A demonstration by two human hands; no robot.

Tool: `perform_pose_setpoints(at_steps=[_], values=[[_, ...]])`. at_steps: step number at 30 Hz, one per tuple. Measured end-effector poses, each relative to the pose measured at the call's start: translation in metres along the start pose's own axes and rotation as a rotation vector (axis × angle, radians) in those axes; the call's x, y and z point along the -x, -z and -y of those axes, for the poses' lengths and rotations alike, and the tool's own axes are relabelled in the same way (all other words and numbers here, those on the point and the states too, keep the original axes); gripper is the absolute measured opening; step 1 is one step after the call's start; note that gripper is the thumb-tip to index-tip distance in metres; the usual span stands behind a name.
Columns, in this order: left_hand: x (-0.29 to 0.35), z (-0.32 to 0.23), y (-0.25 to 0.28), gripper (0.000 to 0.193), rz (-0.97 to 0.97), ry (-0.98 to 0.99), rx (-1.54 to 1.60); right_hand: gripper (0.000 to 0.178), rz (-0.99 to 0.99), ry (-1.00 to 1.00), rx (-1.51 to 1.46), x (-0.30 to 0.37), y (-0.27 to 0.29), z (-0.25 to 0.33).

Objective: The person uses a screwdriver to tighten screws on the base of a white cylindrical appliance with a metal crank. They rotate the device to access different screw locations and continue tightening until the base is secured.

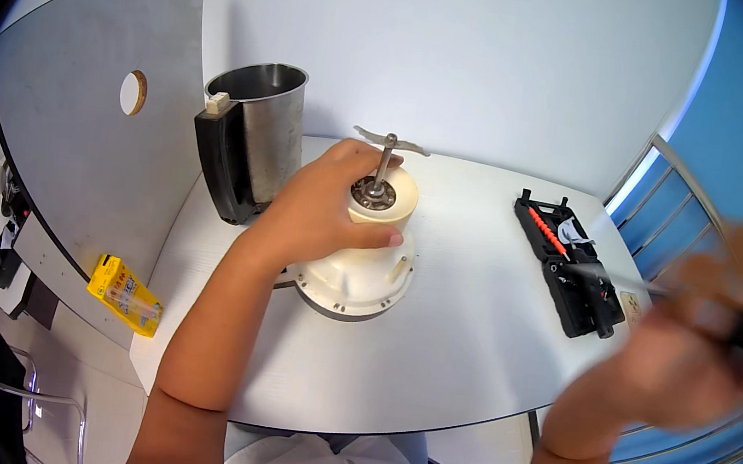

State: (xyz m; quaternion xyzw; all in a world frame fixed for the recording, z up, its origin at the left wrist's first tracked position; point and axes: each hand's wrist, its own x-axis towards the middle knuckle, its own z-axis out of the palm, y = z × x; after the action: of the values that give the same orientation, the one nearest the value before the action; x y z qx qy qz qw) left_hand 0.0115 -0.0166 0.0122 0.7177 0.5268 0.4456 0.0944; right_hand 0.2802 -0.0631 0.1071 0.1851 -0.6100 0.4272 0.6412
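Note:
On the white table stands the cream-coloured head of a soymilk maker (349, 276), upside down, with its metal shaft and blade (388, 146) pointing up. My left hand (315, 202) is wrapped round its narrower upper part, thumb on the near side and fingers on the far side. A dark metal ring or plate surrounds the foot of the shaft. My right hand (685, 363) is raised at the right, smeared by motion. It grips a screwdriver (621, 279), whose thin shaft points left and whose dark handle end shows beside the fingers.
Behind my left hand stands a steel jug (274, 137) with a black handle. At the right lies an open black tool case (560, 246) holding a red-orange tool. A yellow box (126, 295) sits at the left edge, by a grey partition (87, 58). A metal railing (700, 203) runs beyond the table's right edge.

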Motion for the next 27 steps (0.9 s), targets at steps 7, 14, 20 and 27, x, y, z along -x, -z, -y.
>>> perform_pose_setpoints(at_steps=[7, 14, 20, 27], values=[[-0.002, 0.008, 0.010, 0.069, 0.040, -0.042, 0.006, 0.015, 0.043, -0.334, -0.177, 0.073, 0.024, -0.150], [-0.004, 0.019, 0.011, 0.070, 0.015, -0.041, 0.058, 0.024, -0.090, -0.459, -0.234, 0.087, 0.025, -0.176], [-0.006, 0.018, 0.010, 0.073, 0.031, -0.001, 0.072, 0.021, -0.194, -0.623, -0.339, 0.091, 0.043, -0.187], [-0.008, 0.029, 0.008, 0.074, -0.022, -0.030, 0.101, 0.020, -0.180, -0.581, -0.326, 0.094, 0.044, -0.190]])
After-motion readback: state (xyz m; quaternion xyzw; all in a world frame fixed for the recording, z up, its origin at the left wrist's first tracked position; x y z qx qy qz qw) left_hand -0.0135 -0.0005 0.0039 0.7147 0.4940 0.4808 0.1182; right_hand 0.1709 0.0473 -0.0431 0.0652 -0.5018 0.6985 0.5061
